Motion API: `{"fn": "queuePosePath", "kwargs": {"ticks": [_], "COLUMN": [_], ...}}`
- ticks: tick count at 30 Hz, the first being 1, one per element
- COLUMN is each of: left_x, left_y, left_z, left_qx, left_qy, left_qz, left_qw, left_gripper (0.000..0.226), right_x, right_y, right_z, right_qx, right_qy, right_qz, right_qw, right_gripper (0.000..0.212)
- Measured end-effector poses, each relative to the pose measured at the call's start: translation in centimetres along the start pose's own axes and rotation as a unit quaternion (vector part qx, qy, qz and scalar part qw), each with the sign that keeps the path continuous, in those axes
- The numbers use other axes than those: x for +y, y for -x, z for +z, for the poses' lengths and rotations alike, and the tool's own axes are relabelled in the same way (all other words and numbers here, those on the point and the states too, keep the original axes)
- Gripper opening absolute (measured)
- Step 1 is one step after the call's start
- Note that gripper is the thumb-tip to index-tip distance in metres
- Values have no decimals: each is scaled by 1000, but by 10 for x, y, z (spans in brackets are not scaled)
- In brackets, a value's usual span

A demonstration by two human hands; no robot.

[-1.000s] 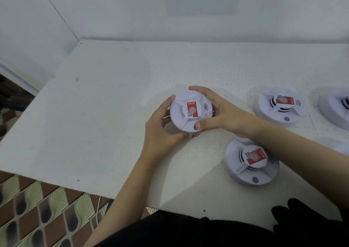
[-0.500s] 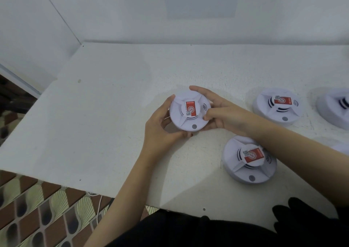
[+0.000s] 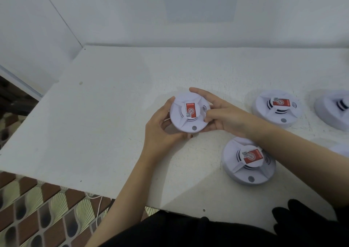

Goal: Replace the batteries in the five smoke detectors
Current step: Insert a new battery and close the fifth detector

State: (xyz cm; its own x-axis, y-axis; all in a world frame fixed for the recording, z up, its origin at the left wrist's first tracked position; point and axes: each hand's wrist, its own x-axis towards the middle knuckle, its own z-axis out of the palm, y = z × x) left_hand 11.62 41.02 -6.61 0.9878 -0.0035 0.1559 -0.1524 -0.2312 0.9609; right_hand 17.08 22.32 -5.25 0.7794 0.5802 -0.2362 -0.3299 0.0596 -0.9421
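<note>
The smoke alarm is right between both grips, face up, over the surface. The left grip curls round its left edge, the right grip round its right edge.

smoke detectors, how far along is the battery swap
Done: nothing visibly; no batteries or opened covers show. In hand: the left hand and right hand grip the held detector, closed, red label up. Left: the near detector, far detector and right-edge detector sit closed on the table; the fifth detector barely shows. Seemingly all five remain.
</note>
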Motion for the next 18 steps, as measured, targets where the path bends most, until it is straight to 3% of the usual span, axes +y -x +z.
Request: {"fn": "queuePosePath", "kwargs": {"ticks": [18], "left_x": [1], "left_y": [0], "left_z": [1], "left_qx": [18], "left_qy": [-12], "left_qz": [-1], "left_qw": [1000], "left_gripper": [87], "right_x": [0], "right_y": [0], "right_z": [1], "right_qx": [3], "right_qy": [6], "right_qz": [-4], "right_qw": [1000], "right_gripper": [71]}}
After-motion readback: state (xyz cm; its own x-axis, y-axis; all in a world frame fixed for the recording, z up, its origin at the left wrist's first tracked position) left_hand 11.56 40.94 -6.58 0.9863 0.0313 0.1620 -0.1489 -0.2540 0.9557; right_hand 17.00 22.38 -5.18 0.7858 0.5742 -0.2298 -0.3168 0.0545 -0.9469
